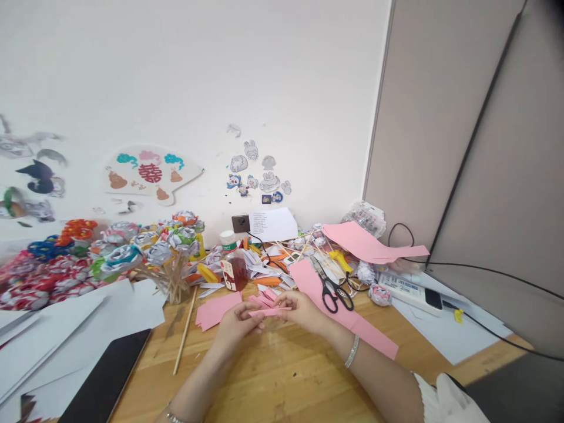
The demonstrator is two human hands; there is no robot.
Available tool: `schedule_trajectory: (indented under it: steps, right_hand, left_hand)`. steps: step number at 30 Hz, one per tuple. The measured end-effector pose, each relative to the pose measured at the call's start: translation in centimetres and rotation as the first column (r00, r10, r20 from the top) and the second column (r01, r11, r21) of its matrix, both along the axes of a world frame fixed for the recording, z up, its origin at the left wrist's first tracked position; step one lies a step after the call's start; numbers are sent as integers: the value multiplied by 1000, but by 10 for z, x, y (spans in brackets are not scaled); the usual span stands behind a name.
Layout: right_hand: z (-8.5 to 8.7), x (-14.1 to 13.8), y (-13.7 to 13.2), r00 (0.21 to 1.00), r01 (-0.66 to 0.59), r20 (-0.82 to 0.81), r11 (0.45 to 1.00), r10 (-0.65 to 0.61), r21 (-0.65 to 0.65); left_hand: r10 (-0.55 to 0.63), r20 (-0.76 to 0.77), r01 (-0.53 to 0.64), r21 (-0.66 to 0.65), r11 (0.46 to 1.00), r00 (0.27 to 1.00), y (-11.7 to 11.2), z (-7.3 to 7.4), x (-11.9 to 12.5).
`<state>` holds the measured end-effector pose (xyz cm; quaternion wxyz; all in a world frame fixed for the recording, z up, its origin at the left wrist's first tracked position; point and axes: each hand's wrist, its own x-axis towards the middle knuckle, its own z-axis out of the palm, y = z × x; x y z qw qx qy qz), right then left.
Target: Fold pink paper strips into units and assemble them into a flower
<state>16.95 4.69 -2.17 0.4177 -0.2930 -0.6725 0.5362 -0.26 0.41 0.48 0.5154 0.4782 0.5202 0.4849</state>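
Both my hands meet over the wooden table [282,376] and pinch a narrow pink paper strip [272,312] between them. My left hand [238,324] grips its left end with fingers closed. My right hand [300,309] holds the right end, a silver bracelet [351,351] on that wrist. Small pink paper pieces [215,310] lie just beyond my left hand. A long pink paper sheet [348,320] runs under my right forearm.
Black-handled scissors [332,289] lie on the pink sheet. A brown bottle [233,267], a wooden skewer [185,332], paper flowers on sticks [145,249], white paper sheets [66,335], a dark tablet [106,382] and a white remote [412,291] surround the work area.
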Motion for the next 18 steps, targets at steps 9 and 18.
schedule_trajectory:
  steps: [9,18]
  right_hand:
    - [-5,3,3,991,-40,130,999,43,-25]
    - [1,-3,-6,990,-108,83,990,115,-86]
  left_hand:
    - [78,132,-74,-38,997,988,-1,2,0]
    - [170,331,-159,-61,985,928,-1,7,-4]
